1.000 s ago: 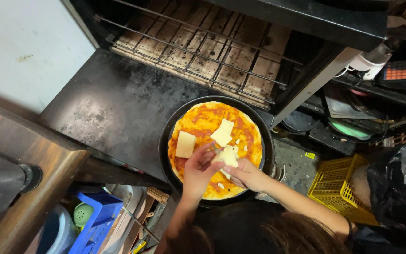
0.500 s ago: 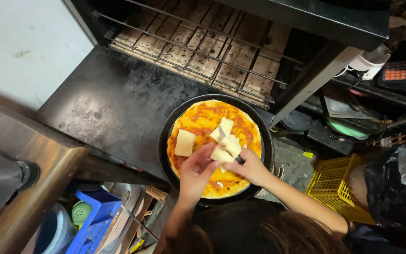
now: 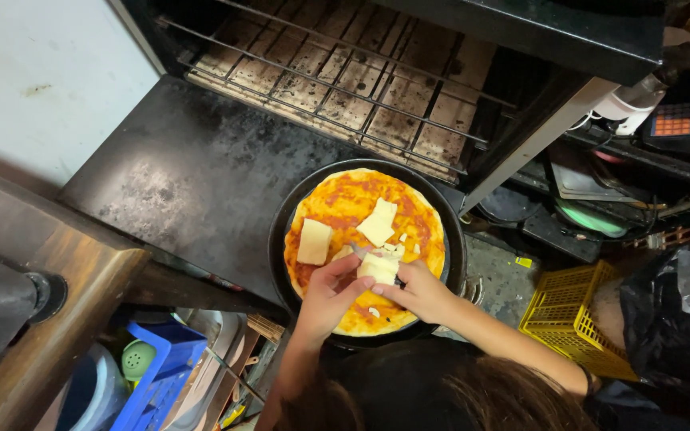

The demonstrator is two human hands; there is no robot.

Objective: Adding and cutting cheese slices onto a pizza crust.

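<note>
Both hands [image 3: 329,291] [image 3: 421,289] have drawn closer (fingers curled), pinching one cheese slice [image 3: 378,267] above the pizza [image 3: 361,239].

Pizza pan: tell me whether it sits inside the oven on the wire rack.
No, the pizza pan rests on the open oven door, in front of the wire rack.

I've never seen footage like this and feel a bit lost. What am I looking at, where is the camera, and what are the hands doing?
The camera sits on a person's head and looks straight down, so you see their own hair and arms at the bottom. A round dark pan rests on an open oven door, holding a pizza base spread with red sauce. Two cheese slices lie flat on it. The left hand and right hand meet over the pizza, together holding a pale piece of cheese. Behind is the oven rack; a yellow basket sits to the right.
</note>
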